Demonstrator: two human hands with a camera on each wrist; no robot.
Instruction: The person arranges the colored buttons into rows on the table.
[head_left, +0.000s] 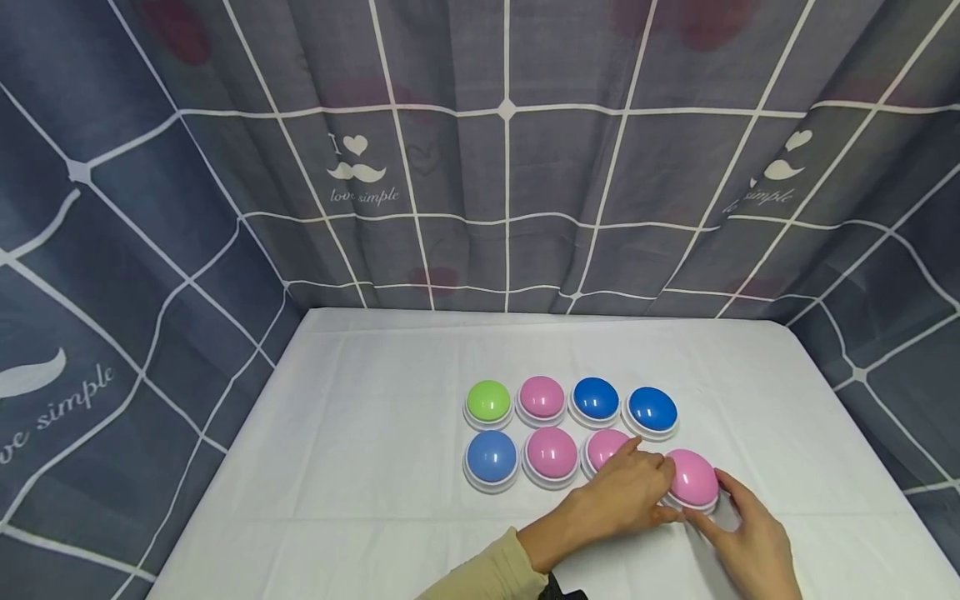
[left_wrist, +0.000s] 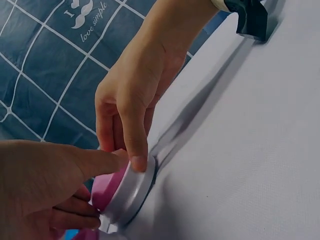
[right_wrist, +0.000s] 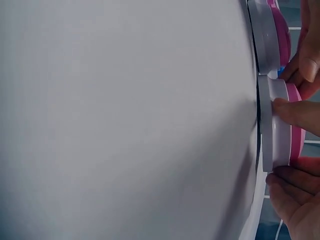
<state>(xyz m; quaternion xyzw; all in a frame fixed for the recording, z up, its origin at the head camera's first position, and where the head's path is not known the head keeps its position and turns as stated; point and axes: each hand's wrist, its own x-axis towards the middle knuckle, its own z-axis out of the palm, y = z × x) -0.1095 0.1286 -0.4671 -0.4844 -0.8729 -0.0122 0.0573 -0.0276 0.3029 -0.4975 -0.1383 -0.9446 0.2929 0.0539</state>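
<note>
Both hands hold the same pink dome push button (head_left: 693,479) with a white base, at the right end of the front row. My right hand (head_left: 753,546) grips its right side, with the thumb (right_wrist: 295,114) on the white base. From the left, my left hand (head_left: 618,496) reaches across with bent fingers and thumb at the button's left side. Its wrist wears a light sleeve. Just left of the held button, another pink button (head_left: 602,448) is partly covered by the left hand. A dark blue button (head_left: 652,408) sits behind them.
Farther left in the front row are a pink button (head_left: 552,452) and a lighter blue one (head_left: 491,457). The back row also has green (head_left: 488,402), pink (head_left: 542,397) and blue (head_left: 596,399) buttons. A white-covered table (head_left: 360,417) lies beneath, with grid-patterned curtains (head_left: 457,167) around it.
</note>
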